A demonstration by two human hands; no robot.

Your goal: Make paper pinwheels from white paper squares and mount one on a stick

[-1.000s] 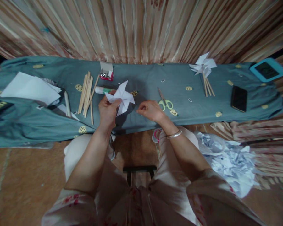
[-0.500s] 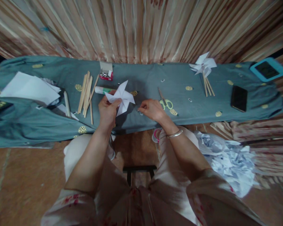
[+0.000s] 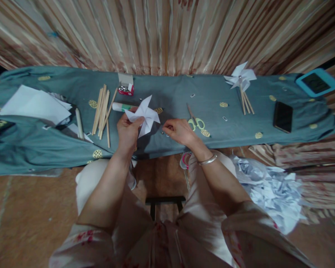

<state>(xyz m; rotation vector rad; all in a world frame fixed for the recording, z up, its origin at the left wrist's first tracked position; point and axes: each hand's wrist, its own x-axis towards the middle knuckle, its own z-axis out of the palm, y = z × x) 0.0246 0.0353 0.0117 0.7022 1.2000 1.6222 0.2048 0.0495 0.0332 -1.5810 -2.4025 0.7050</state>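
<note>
My left hand (image 3: pixel 127 136) is closed on a folded white paper pinwheel (image 3: pixel 145 118), thumb pressed near its middle. My right hand (image 3: pixel 178 131) is pinched just to the right of the pinwheel, with a tiny shiny thumbtack (image 3: pixel 162 133) at its fingertips. Behind the pinwheel lies a glue stick (image 3: pixel 120 107), partly hidden by the paper. A small red box (image 3: pixel 126 89) with its lid up holds several silvery tacks. Scissors with green handles (image 3: pixel 196 122) rest on the cloth just beyond my right hand.
Wooden sticks (image 3: pixel 102 111) and stacked white paper (image 3: pixel 36 106) lie left on the green tablecloth (image 3: pixel 173 87). To the right are a finished pinwheel (image 3: pixel 241 77) on sticks, a black phone (image 3: pixel 283 117) and a blue-framed tablet (image 3: pixel 317 82). A bag of paper scraps (image 3: pixel 273 190) stands on the floor.
My right hand has shifted very slightly left, the thumbtack moving with its fingertips. My left hand and the pinwheel have hardly moved.
</note>
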